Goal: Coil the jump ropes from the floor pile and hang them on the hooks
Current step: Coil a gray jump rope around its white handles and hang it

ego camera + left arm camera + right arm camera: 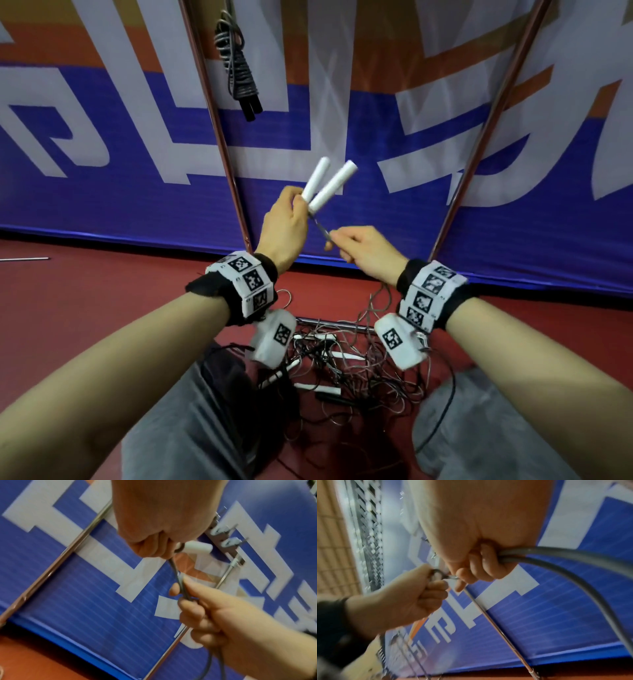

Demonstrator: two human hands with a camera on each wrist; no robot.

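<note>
Jump rope handles (330,185), white and paired, stick up from the left hand (286,228), fingers curled round their bases; the right hand (364,251) pinches the grey cord (320,228) just below.

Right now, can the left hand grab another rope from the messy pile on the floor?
Probably not yet. The left hand is raised and already grips both white handles, while the right hand holds their cord. The floor pile lies below the wrists, so the hand would have to let go first.
</note>
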